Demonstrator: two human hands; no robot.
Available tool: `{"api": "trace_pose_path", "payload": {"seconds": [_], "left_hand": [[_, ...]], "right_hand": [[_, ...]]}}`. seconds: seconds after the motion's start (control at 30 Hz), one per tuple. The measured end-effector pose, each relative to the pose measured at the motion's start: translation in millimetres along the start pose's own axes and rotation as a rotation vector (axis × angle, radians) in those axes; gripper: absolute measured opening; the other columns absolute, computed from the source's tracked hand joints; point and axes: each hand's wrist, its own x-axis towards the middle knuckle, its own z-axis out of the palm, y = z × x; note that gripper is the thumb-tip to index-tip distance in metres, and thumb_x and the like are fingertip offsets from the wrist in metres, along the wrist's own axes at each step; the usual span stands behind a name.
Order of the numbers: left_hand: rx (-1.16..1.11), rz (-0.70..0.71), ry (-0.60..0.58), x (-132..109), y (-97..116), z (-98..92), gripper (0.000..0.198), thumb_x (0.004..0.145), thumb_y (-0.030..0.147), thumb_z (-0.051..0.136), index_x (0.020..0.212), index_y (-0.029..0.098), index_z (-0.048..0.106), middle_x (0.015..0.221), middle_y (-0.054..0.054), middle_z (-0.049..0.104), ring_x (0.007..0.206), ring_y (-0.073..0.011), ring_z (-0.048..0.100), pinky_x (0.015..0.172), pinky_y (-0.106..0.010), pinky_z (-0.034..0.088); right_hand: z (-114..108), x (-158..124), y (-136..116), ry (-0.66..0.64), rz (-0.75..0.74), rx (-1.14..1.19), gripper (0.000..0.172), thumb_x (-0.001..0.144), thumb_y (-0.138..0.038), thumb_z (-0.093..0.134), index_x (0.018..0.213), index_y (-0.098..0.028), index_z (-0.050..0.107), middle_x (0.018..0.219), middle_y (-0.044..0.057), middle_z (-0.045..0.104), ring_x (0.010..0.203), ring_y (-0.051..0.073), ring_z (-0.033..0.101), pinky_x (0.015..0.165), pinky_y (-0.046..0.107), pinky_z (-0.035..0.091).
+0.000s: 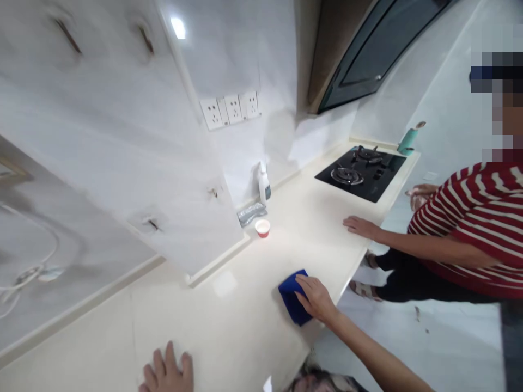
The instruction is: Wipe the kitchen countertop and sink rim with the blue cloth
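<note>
A folded blue cloth (292, 298) lies on the cream countertop (229, 321) close to its front edge. My right hand (315, 296) grips the right side of this cloth, fingers curled over it. At the lower left, my left hand (168, 373) rests on the counter with its fingers spread and nothing in it. Beyond the cloth, near the wall corner, stand a small red and white cup (262, 228) and a white spray bottle (263, 184), with a silver-grey packet (251, 214) lying between them and the wall.
A black gas stove (362, 173) is set into the counter's far end, with a green bottle (407, 140) behind it. At the right stands a person in a striped shirt (469, 228), one hand on the counter edge. A dark cabinet (376, 54) hangs above.
</note>
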Motion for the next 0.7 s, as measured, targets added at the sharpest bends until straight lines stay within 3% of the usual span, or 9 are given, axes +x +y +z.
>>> {"api": "trace_pose_path", "payload": {"seconds": [0.1,0.2,0.3,0.4,0.5,0.6,0.7], "left_hand": [[-0.014,0.018,-0.078,6,-1,-1.7,0.087,0.077,0.064,0.052,0.153,0.024,0.040,0.163,-0.016,0.039,0.148,-0.0418,0.032,0.109,-0.064,0.038],[-0.043,0.011,-0.088,10,-5,3.4,0.085,0.077,0.063,0.051,0.153,0.024,0.041,0.161,-0.016,0.041,0.148,-0.0431,0.031,0.106,-0.064,0.039],[-0.068,-0.016,-0.085,8,-9,7.6,0.083,0.080,0.059,0.048,0.153,0.022,0.040,0.159,-0.018,0.043,0.148,-0.0432,0.030,0.107,-0.063,0.038],[-0.053,-0.025,-0.066,3,-10,9.4,0.078,0.086,0.056,0.038,0.155,0.020,0.037,0.162,-0.018,0.039,0.150,-0.0418,0.026,0.112,-0.063,0.035],[0.025,-0.019,0.010,-1,-10,10.7,0.077,0.090,0.055,0.025,0.155,0.014,0.036,0.165,-0.020,0.033,0.154,-0.0419,0.019,0.121,-0.063,0.022],[0.061,-0.065,0.019,0,-7,12.3,0.080,0.091,0.058,0.018,0.154,0.013,0.038,0.166,-0.019,0.030,0.154,-0.0428,0.018,0.123,-0.062,0.017],[0.064,-0.104,-0.004,3,-5,12.7,0.081,0.091,0.062,0.017,0.155,0.016,0.036,0.168,-0.017,0.028,0.155,-0.0424,0.019,0.124,-0.061,0.017]], "right_hand": [[-18,4,-6,-0.203,-0.054,0.009,0.042,0.105,-0.038,0.037,0.110,-0.021,0.075,0.116,0.009,0.075,0.119,0.023,0.064,0.116,0.050,0.039],[-16,2,-3,-0.067,-0.008,-0.071,0.044,0.106,-0.031,0.030,0.127,-0.020,0.068,0.130,0.009,0.070,0.131,0.021,0.057,0.119,0.048,0.035],[8,4,-5,0.033,0.048,-0.222,0.051,0.104,-0.031,0.035,0.152,-0.019,0.046,0.156,0.010,0.048,0.150,0.028,0.035,0.121,0.053,0.030],[38,4,-14,-0.086,-0.001,-0.295,0.060,0.100,-0.037,0.043,0.158,-0.025,0.034,0.166,0.007,0.033,0.154,0.036,0.021,0.123,0.063,0.019],[52,3,-19,-0.155,0.000,-0.297,0.066,0.099,-0.042,0.044,0.161,-0.025,0.027,0.169,0.005,0.025,0.155,0.039,0.017,0.123,0.064,0.015],[47,5,-8,-0.190,-0.038,-0.275,0.066,0.099,-0.042,0.043,0.161,-0.030,0.024,0.169,0.001,0.024,0.155,0.035,0.016,0.124,0.061,0.015],[29,6,26,-0.201,0.011,-0.281,0.063,0.098,-0.043,0.043,0.159,-0.032,0.031,0.167,-0.002,0.031,0.154,0.032,0.021,0.124,0.057,0.016]]}}
